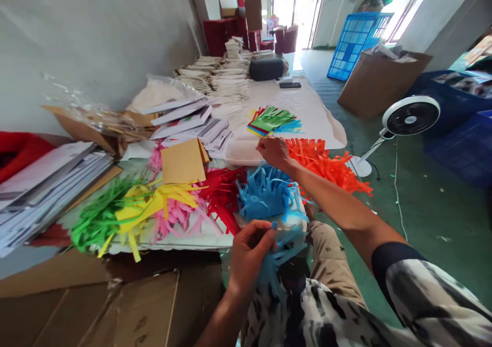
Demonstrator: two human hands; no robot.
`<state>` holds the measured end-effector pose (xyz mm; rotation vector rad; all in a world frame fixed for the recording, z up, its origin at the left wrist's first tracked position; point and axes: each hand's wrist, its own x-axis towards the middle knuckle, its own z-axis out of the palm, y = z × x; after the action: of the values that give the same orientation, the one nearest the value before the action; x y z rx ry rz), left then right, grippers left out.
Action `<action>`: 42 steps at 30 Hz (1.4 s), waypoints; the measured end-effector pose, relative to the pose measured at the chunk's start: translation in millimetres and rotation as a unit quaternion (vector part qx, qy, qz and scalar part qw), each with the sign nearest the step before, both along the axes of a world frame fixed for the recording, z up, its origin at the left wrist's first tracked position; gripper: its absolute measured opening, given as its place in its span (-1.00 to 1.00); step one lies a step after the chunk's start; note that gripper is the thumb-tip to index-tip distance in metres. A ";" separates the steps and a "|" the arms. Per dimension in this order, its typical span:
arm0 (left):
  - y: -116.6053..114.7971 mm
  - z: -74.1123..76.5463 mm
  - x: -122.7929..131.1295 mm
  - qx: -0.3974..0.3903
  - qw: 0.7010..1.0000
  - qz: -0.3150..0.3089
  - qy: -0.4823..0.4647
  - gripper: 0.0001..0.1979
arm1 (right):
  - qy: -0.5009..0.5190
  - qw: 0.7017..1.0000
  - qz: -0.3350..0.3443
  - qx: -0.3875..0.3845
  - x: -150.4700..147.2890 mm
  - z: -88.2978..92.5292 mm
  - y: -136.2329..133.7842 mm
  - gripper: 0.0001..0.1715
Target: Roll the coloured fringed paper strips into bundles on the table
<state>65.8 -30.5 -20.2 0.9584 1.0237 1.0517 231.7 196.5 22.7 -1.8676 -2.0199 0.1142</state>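
Note:
In the head view my left hand (249, 252) pinches the top of a blue paper tassel (271, 267), whose fringe hangs down over my lap. My right hand (273, 151) is stretched forward with curled fingers at the right end of a shallow white tray (243, 155); what those fingers hold, if anything, is hidden. Between my hands lies a heap of blue fringed paper (265, 198). Orange fringed paper (326, 165) sits beside my right forearm. Just beyond that hand is a stack of coloured fringed sheets, green (273, 119) on top.
Red (225, 188), pink (177, 213), yellow (144, 203) and green fringed paper (102, 211) lie along the table's near edge. Behind them are a brown envelope (183, 161) and paper stacks (57, 183). A white fan (410, 116) stands at right; a cardboard box (146, 311) is below.

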 end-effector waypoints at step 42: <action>-7.9 33.9 58.2 0.100 0.994 0.020 -0.031 -0.74 | 0.328 0.933 0.145 0.023 75.3 36.9 -242.9 -0.88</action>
<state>124.0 -38.4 13.8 1.0640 0.9014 1.2277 307.0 -46.4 59.6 -1.2471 -1.7660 0.6696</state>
